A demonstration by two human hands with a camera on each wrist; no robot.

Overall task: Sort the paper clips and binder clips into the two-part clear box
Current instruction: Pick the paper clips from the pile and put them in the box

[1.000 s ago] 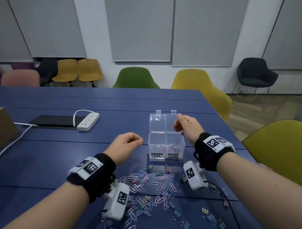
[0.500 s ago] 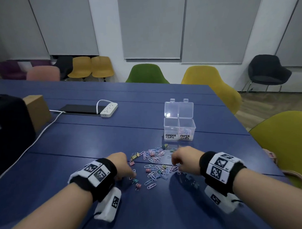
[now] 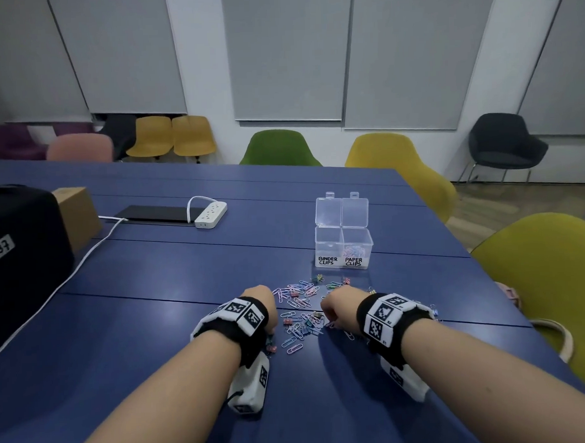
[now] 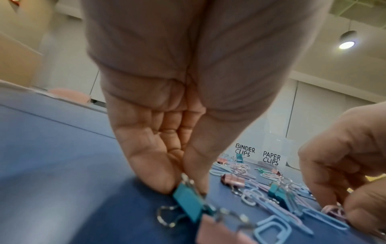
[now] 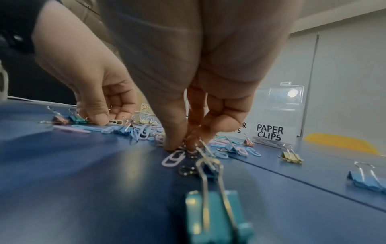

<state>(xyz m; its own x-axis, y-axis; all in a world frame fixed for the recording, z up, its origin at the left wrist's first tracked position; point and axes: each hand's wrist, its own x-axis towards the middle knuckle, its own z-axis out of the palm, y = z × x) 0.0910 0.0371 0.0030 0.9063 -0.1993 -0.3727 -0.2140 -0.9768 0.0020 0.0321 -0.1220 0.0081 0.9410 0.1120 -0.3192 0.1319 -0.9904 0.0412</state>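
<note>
Both hands, at the clear box (image 3: 344, 249) 1.0 s ago, now down in clip pile (image 3: 301, 312) nearer the person | left hand (image 4: 177, 132) pinches teal binder clip (image 4: 188, 201) | right hand (image 5: 198, 99) fingertips (image 5: 173, 145) narrowed on paper clips, grasp cannot be told.

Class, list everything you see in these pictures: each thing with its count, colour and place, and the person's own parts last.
clear box: one, lids open, mid-table; paper clips in its right part
paper clips: many, pastel, loose before the box
binder clips: several, teal, pink, gold, among them
table: one, blue
power strip: one, white, far left
cardboard box: one, brown, left edge
black case: one, left edge
chairs: several, mixed colours, behind
left hand: pinches a teal binder clip
right hand: fingertips on the pile; grip unclear
</note>
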